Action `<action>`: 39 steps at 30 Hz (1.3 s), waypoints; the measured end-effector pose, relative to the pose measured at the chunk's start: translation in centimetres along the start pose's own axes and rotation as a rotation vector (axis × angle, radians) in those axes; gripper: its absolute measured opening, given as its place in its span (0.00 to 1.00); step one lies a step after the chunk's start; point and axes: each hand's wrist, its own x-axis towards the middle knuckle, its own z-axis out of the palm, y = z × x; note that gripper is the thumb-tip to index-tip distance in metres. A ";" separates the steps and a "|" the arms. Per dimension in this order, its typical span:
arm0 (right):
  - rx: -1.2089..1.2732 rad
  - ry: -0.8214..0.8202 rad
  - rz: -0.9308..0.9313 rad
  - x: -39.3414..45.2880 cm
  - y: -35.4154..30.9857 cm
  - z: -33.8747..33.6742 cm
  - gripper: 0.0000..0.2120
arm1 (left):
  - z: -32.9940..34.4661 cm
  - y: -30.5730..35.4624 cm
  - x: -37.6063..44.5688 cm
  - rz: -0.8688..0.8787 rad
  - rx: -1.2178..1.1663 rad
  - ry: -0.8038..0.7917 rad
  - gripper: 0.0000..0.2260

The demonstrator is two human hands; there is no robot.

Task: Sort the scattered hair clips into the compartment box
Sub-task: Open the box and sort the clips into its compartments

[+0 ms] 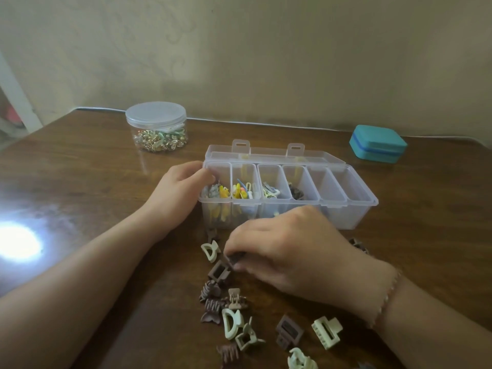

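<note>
Below the compartment box (290, 198), right hand (287, 249) pinches a brown clip (234, 258); we lift clear (left hand (178, 193) curls on the rim) toward the brown compartment.

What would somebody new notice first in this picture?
Probably the clear compartment box mid-table, its left compartments holding colourful clips and the two on the right looking empty. The left hand holds its left end, while the right hand pinches a dark brown clip just in front of it. Brown and pale green clips lie scattered on the wooden table nearer the camera.
</note>
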 end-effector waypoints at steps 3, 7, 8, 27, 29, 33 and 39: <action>0.127 0.215 0.143 -1.3 0.9 -2.3 0.10 | -0.1 0.1 0.0 -0.009 0.003 -0.013 0.17; 0.086 0.449 0.452 -3.7 3.7 -5.1 0.08 | -0.1 0.1 0.0 -0.009 0.010 -0.029 0.18; 0.054 0.456 0.503 -4.1 4.4 -5.3 0.08 | 0.0 0.2 0.0 -0.006 0.008 -0.030 0.18; -0.054 -0.271 0.185 -1.2 -1.0 -0.7 0.20 | 0.2 -0.1 0.1 0.024 -0.017 0.000 0.16; -0.056 -0.232 0.166 -1.3 -0.7 -0.7 0.18 | 0.2 0.0 0.0 0.023 -0.026 -0.007 0.15; -0.060 -0.183 0.137 -1.1 -0.3 -1.0 0.11 | 0.1 0.1 0.0 0.018 -0.035 -0.020 0.14; 0.072 0.201 0.333 -2.9 1.9 -4.2 0.08 | 0.1 -0.1 0.1 0.010 -0.030 -0.013 0.16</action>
